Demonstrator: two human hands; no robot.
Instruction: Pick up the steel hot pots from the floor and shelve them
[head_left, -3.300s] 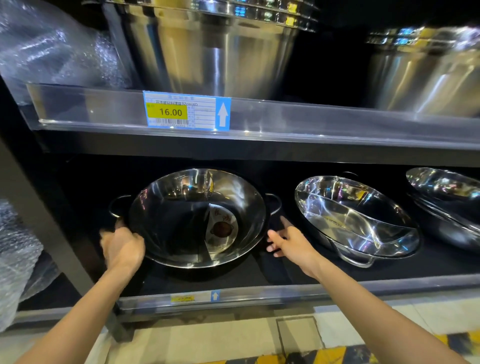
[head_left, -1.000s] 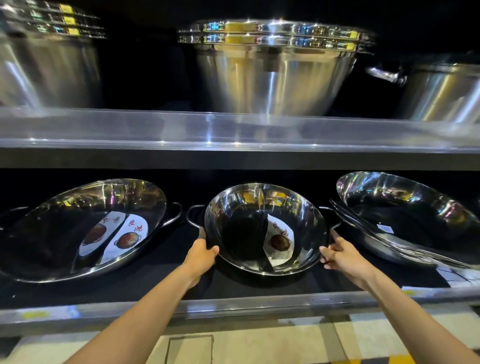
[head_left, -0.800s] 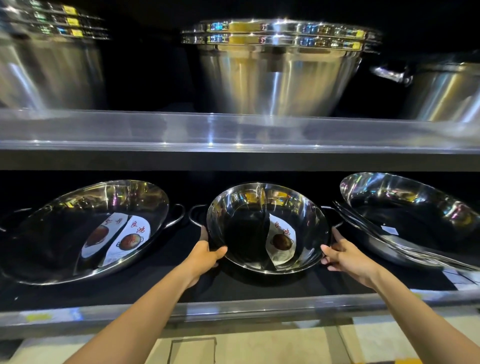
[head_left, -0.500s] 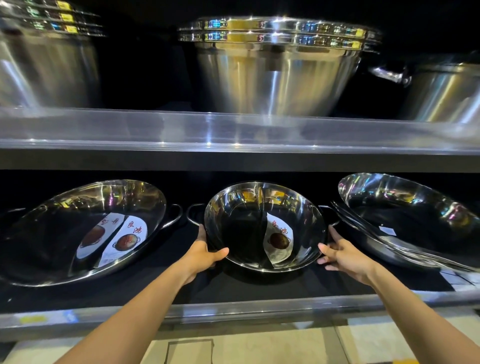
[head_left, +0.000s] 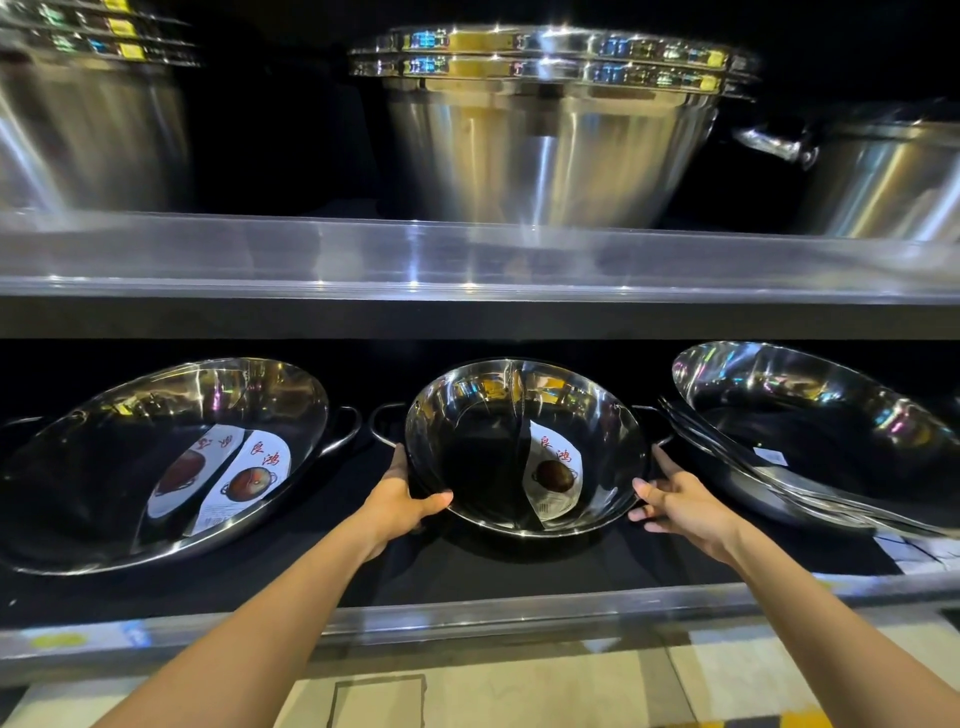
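A divided steel hot pot (head_left: 483, 441) with two loop handles and a paper label leans tilted toward me on the black lower shelf (head_left: 467, 577). My left hand (head_left: 400, 499) grips its lower left rim, thumb over the edge. My right hand (head_left: 675, 501) is pressed against its lower right rim, fingers spread behind it. A larger hot pot (head_left: 93, 467) with labels leans to the left. Several nested steel pots (head_left: 831, 441) lean at the right.
The upper shelf (head_left: 467, 260) carries stacked large steel basins (head_left: 545, 130), another stack (head_left: 78, 114) at left and a handled pot (head_left: 883, 182) at right. A clear rail (head_left: 467, 629) runs along the lower shelf's front edge. Tiled floor (head_left: 519, 691) lies below.
Since 3.3 s ago the view has shifted right to another divided pot. In the last second both hands have slid lower along its rim and the pot has tipped slightly; it stays on the shelf.
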